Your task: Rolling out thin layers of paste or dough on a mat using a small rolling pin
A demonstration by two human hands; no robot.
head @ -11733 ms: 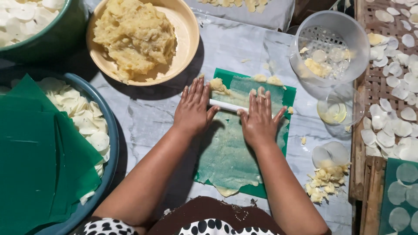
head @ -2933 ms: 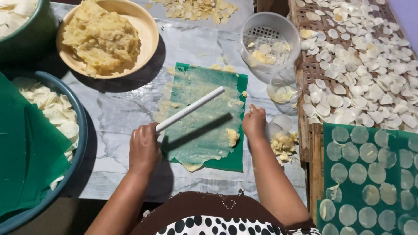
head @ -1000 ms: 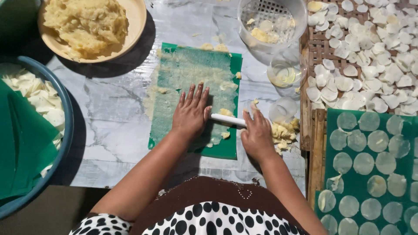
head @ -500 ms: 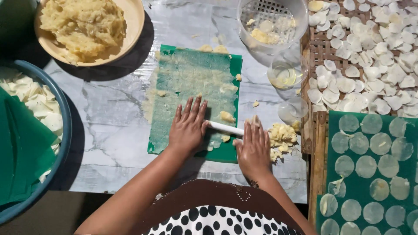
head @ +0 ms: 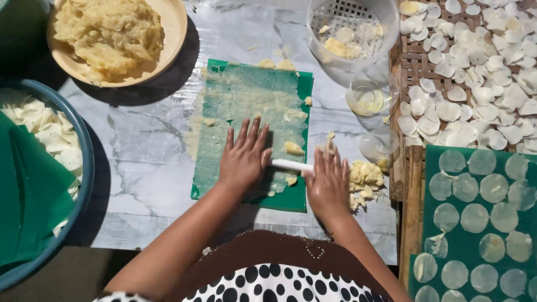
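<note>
A green plastic sheet (head: 282, 95) lies on the marble-patterned table, with thin pale dough (head: 246, 106) spread under clear film over it. A white rolling rod (head: 291, 165) lies across its near end. My left hand (head: 243, 159) presses flat on the rod's left part, fingers spread. On the rod's right part rests my right hand (head: 327, 182), palm down at the sheet's right edge. Small dough lumps (head: 293, 148) sit on the sheet between the hands.
A tan bowl of yellow mash (head: 112, 33) stands far left. A blue basin (head: 84, 145) holds white discs and green sheets. A clear colander (head: 352, 31), a glass of oil (head: 369, 95), dough scraps (head: 366, 176), a rack of discs (head: 475, 61) and a green sheet of round wafers (head: 475, 223) lie right.
Both hands have pulled the rolling rod nearer to me along the green sheet over the last second. Before that, the left hand alone held the rod slanted across the sheet.
</note>
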